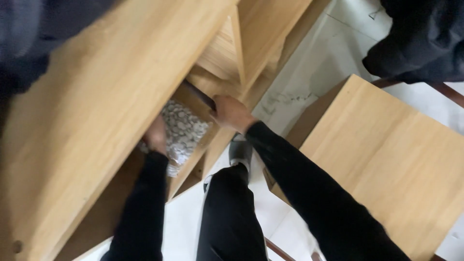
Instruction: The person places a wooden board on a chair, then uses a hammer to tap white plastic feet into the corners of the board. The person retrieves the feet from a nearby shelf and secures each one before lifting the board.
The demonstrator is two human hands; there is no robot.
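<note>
left hand (155, 135) grips a clear bag (181, 131) of white fittings, held inside the open wooden cabinet (87, 111). right hand (232, 113) clasps a dark rail (199, 96) there. bag looks full; fittings seemingly not yet installed. second panel (386, 159) lies apart.

A light wooden panel (396, 159) lies on the white floor (319, 67).

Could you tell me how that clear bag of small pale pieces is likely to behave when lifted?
The bag looks like thin film packed with loose pieces, so it would probably sag and shift. The left hand grips one edge only, so it may hang unevenly. It seems fairly heavy for its size.
</note>
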